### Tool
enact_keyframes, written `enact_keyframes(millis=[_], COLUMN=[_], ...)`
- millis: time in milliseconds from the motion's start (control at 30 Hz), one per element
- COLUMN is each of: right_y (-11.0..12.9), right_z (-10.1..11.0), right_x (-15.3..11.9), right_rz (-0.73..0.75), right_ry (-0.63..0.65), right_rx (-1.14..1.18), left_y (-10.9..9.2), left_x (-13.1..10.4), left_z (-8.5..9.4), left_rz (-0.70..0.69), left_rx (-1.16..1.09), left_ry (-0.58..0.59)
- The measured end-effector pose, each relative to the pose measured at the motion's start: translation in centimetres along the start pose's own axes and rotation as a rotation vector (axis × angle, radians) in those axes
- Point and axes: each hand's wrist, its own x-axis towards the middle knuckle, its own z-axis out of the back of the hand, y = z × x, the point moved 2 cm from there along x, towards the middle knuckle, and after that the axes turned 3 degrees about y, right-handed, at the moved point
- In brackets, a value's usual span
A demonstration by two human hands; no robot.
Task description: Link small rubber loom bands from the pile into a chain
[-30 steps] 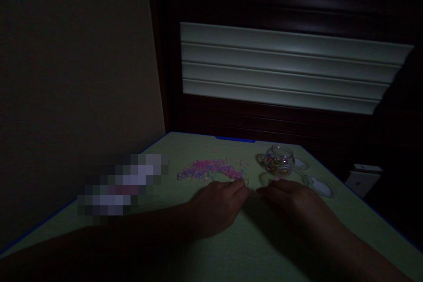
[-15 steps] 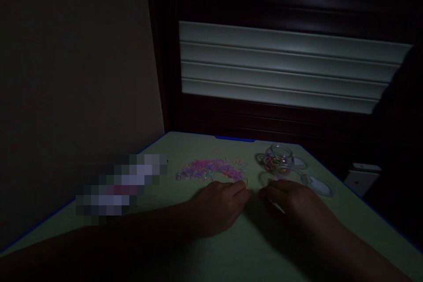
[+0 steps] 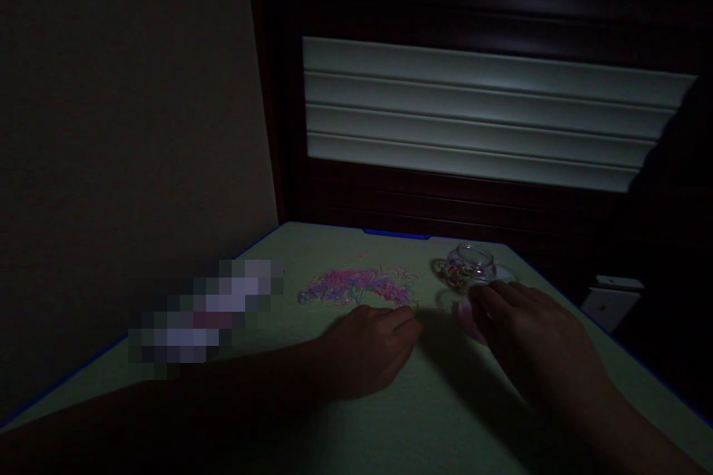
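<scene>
My left hand [image 3: 372,350] rests low over the table at the near side of a loose pile of pink, purple and blue small elastic bands [image 3: 356,286]. Its fingers are curled together, and what they pinch, if anything, is hidden. My right hand [image 3: 529,326] is bent over a small clear jar with pink contents [image 3: 472,320], its fingers curled at the mouth. The hand covers much of this jar, and the fingertips cannot be seen. Just behind it stands a round glass jar [image 3: 469,267] holding many-coloured bands.
The pale table [image 3: 384,415] has a blue edge and stands against a wall and a dark slatted panel. A blurred-out object [image 3: 206,312] lies at the left. Behind the right hand a pale disc [image 3: 506,274] partly shows. A white box [image 3: 611,304] sits beyond the right edge.
My right hand has moved away from the left hand, rightward and up over the small jar; more of its pink contents now shows. My left hand has stayed almost still.
</scene>
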Motion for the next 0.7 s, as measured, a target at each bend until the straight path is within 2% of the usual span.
enact_keyframes(millis=[200,400,700], right_y=[-1.19,-1.14,-1.01], right_z=[0.29,-0.23,-0.12], right_x=[-0.46,-0.45,-0.30], right_rz=[-0.115,-0.122,-0.100], right_ry=[0.039,0.132,0.110], right_rx=[-0.175,-0.168,-0.143], left_y=[0.00,0.01,0.00], left_x=[0.09,-0.05,0.04], left_z=[0.12,0.10,0.14], left_rz=[-0.008,-0.014,-0.016], left_rx=[0.002,0.003,-0.006], left_ry=[0.023,0.028,0.008])
